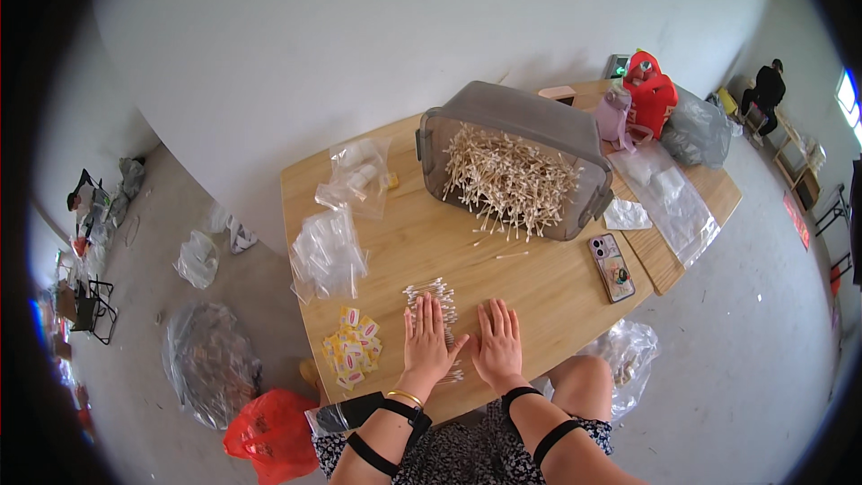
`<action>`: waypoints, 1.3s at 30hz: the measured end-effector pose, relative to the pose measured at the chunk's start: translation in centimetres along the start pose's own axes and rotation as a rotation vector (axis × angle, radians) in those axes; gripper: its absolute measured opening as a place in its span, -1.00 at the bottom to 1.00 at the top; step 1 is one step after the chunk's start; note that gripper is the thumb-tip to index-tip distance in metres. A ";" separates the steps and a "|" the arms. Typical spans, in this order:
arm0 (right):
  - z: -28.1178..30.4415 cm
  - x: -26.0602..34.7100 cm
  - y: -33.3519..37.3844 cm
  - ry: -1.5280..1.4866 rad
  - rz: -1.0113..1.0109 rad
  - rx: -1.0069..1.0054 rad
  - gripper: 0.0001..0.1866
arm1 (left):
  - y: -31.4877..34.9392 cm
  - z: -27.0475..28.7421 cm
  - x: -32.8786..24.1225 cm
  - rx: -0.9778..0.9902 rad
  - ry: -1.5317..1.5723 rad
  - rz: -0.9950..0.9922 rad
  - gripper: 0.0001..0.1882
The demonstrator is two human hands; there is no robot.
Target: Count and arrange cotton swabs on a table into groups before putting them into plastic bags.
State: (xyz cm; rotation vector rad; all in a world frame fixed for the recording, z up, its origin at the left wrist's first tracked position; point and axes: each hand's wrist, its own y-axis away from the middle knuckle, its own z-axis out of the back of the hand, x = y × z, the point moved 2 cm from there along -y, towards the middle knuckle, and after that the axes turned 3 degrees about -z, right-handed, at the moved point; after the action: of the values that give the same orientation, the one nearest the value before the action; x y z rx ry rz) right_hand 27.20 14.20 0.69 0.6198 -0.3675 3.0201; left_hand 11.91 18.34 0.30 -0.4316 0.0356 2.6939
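Two hands laid flat, fingers spread, nothing pinched: left hand (427,341) pressed on row of cotton swabs (434,298), right hand (496,341) placed on bare worktop (539,283) just beside. Yellow sachets (353,348) scattered left of hands. Grey plastic bin (514,158) tipped on side beyond, loose swabs spilled from mouth. Clear bags (329,253) stacked left; phone (612,268) placed right.
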 end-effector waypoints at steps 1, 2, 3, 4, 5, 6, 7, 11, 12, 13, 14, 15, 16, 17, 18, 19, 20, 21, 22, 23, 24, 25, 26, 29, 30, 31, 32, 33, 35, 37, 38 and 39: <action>0.0 0.2 -0.1 -0.017 -0.008 0.013 -0.40 | -0.2 -0.2 0.3 -0.012 -0.035 -0.001 0.07; 0.0 0.1 -0.1 -0.019 -0.013 0.010 -0.40 | -0.4 -0.2 0.3 -0.021 -0.067 -0.007 0.07; 0.0 0.0 -0.1 -0.004 -0.013 0.005 -0.39 | -0.5 -0.2 0.3 -0.019 -0.070 -0.011 0.07; 0.0 -0.1 -0.1 0.011 -0.013 0.000 -0.39 | -0.6 -0.2 0.2 -0.016 -0.060 -0.015 0.07; 0.0 -0.1 -0.1 0.008 -0.016 -0.004 -0.39 | -0.8 -0.1 0.1 -0.015 -0.049 -0.019 0.07; 0.0 -0.2 -0.1 0.003 -0.017 -0.001 -0.39 | -0.9 0.1 0.1 -0.016 -0.053 -0.023 0.07; 0.0 -0.2 -0.2 -0.002 -0.017 0.003 -0.39 | -0.9 0.2 0.1 0.014 -0.066 -0.026 0.05; 0.1 -0.2 -0.2 -0.020 -0.013 -0.016 -0.40 | -1.1 1.0 0.1 0.115 -0.084 -0.003 0.03; 0.1 -0.4 -0.1 -0.033 -0.016 -0.016 -0.39 | -1.1 1.3 0.1 0.112 -0.086 -0.005 0.03; 0.1 -0.6 -0.1 -0.045 -0.017 -0.015 -0.39 | -1.0 1.9 0.3 0.000 0.063 0.010 0.02; 0.4 -0.6 -0.1 -0.050 -0.012 -0.021 -0.39 | -1.0 2.5 0.9 -0.116 0.207 0.028 0.00; 0.7 -0.9 0.0 -0.214 -0.022 0.000 -0.39 | -1.2 2.7 1.8 -0.126 0.202 0.034 0.00; 0.8 -1.2 -0.3 -0.377 -0.030 0.025 -0.39 | -1.4 3.0 2.9 -0.232 0.341 0.067 -0.02; 1.1 -1.4 -0.9 -0.445 -0.059 0.017 -0.39 | -1.3 3.1 3.6 -0.332 0.485 0.101 -0.03; 1.1 -1.1 -1.5 -0.446 -0.052 0.024 -0.39 | -1.4 2.9 4.0 -0.336 0.485 0.110 -0.03; 0.9 -0.9 -2.2 -0.614 -0.067 0.050 -0.40 | -1.5 2.6 4.6 -0.349 0.581 0.145 -0.04; 0.9 -0.3 -3.3 -0.781 -0.084 0.072 -0.41 | -1.8 2.3 5.2 -0.362 0.678 0.173 -0.04; 0.3 0.1 -4.5 -0.781 -0.080 0.075 -0.41 | -2.1 2.1 5.5 -0.366 0.678 0.176 -0.04; -0.5 0.6 -5.9 -0.823 -0.043 0.058 -0.41 | -2.4 1.7 5.5 -0.382 0.724 0.165 -0.05; -1.4 1.2 -7.2 -0.864 -0.008 0.040 -0.41 | -2.8 1.5 5.5 -0.398 0.770 0.152 -0.05; -2.2 1.6 -8.1 -0.864 -0.006 0.044 -0.41 | -3.2 1.3 5.6 -0.400 0.771 0.155 -0.05; -3.0 2.1 -8.9 -0.871 -0.027 0.080 -0.41 | -3.7 1.1 5.5 -0.390 0.805 0.116 -0.05; -3.7 2.7 -9.4 -0.877 -0.048 0.121 -0.41 | -3.9 1.0 5.3 -0.379 0.838 0.082 -0.04; -5.0 4.9 -9.4 -0.856 0.107 0.112 -0.42 | -4.7 0.9 4.9 -0.361 0.901 0.007 -0.04; -5.2 5.3 -9.3 -0.857 0.108 0.119 -0.42 | -5.0 0.9 4.9 -0.354 0.945 -0.028 -0.03; -5.4 5.5 -9.3 -0.881 0.083 0.089 -0.43 | -5.2 0.6 5.0 -0.358 0.972 -0.024 -0.02; -5.4 5.5 -9.4 -0.903 0.057 0.053 -0.44 | -5.4 0.6 5.0 -0.359 0.974 -0.023 -0.02; -5.4 5.4 -9.8 -0.902 0.057 0.055 -0.44 | -5.6 0.6 5.1 -0.361 0.989 -0.019 -0.02; -5.3 4.4 -10.9 -0.921 -0.066 0.034 -0.48 | -6.0 0.7 5.0 -0.363 1.019 -0.011 -0.02; -5.4 4.0 -12.3 -0.906 -0.027 0.053 -0.51 | -6.3 0.8 5.0 -0.363 1.048 -0.004 -0.01; -5.5 4.2 -12.7 -0.895 0.016 0.074 -0.53 | -6.4 0.9 5.1 -0.365 1.061 0.001 -0.01; -5.6 4.6 -12.6 -0.896 0.017 0.076 -0.53 | -6.5 1.0 5.2 -0.368 1.073 0.007 -0.01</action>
State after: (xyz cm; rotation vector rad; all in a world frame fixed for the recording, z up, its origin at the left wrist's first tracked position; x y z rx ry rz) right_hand 21.90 27.73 0.35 1.9488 -0.2604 2.5772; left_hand 9.75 26.41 -0.06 -1.9031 -0.1526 2.1398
